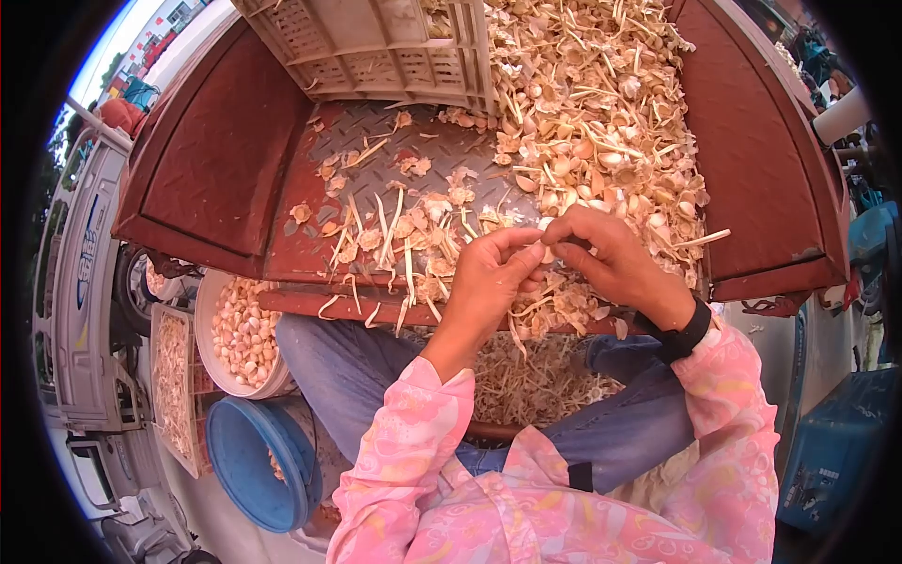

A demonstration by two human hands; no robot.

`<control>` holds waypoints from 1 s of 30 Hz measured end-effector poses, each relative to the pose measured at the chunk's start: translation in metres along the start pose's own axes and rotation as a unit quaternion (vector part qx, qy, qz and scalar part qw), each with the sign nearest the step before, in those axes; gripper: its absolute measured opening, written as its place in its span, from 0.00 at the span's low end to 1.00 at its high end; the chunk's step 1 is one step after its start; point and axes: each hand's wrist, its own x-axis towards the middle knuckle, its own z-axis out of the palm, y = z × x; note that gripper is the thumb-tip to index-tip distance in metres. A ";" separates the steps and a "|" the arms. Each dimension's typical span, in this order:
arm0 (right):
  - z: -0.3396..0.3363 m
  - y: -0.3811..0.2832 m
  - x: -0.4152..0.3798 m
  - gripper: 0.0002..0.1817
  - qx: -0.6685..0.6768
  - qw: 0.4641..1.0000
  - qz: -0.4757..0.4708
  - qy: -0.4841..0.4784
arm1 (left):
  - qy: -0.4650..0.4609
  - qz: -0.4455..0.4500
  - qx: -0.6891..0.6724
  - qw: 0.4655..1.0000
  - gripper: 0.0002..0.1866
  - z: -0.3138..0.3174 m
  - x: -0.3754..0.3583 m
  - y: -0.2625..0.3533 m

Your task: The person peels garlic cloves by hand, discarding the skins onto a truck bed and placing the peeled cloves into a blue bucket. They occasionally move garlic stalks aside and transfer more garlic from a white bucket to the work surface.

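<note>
Two bare hands, fingertips together, over a red metal worktop of garlic.

Head view: left hand and right hand, both with fingers curled in, pinching a small pale garlic piece between them; loose cloves and skins heaped beyond; plastic crate above left; white bucket of cloves and blue bucket lower left.

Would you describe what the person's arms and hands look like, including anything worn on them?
Both hands, left and right, are bare. The sleeves are pink with pale, swirling patterns; a wide black band circles the right wrist.
</note>
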 end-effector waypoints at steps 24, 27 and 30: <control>0.005 0.000 0.002 0.06 0.244 0.955 0.167 0.015 | 0.028 0.060 -0.121 0.991 0.13 -0.010 -0.010 0.000; 0.013 -0.007 0.005 0.05 0.188 0.979 0.061 0.054 | 0.024 0.019 -0.217 0.976 0.13 0.001 -0.014 -0.002; 0.017 -0.012 0.004 0.05 0.087 0.994 0.004 0.073 | -0.007 0.011 -0.288 0.958 0.12 0.008 -0.015 -0.010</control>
